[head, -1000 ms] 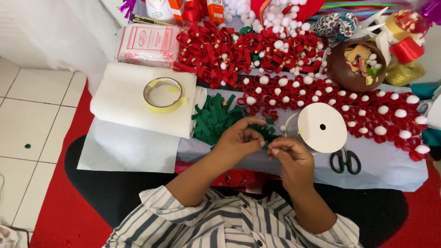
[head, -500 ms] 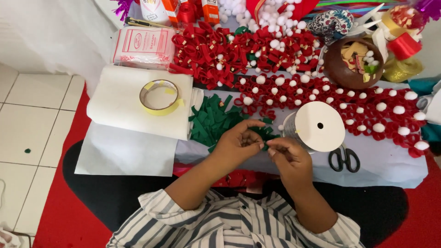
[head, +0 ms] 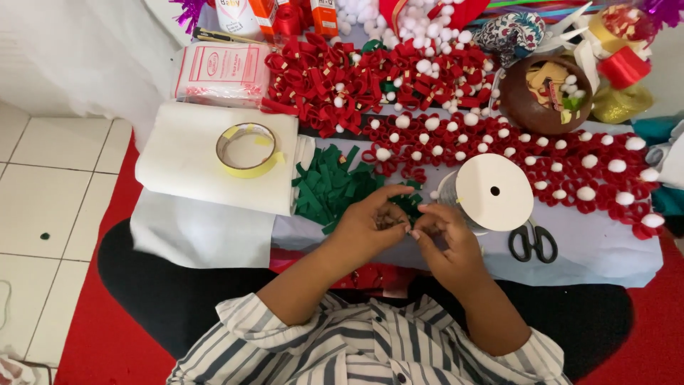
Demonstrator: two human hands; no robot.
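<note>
Both forearms reach forward from striped rolled sleeves and converge at the middle. The left hand point(head: 367, 224) curls inward, thumb and fingers point(head: 390, 194) pinched together. The right hand point(head: 445, 239) faces it, fingertips bent and meeting the left's, knuckles raised.

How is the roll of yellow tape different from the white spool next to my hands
The yellow tape roll is an open ring you can see through; the white spool shows a solid white disc with a small centre hole. The tape roll lies on a folded white sheet, apart from both hands; the spool stands on the table just beside the right hand. The tape roll looks flatter, the spool taller. Both are round.
</note>
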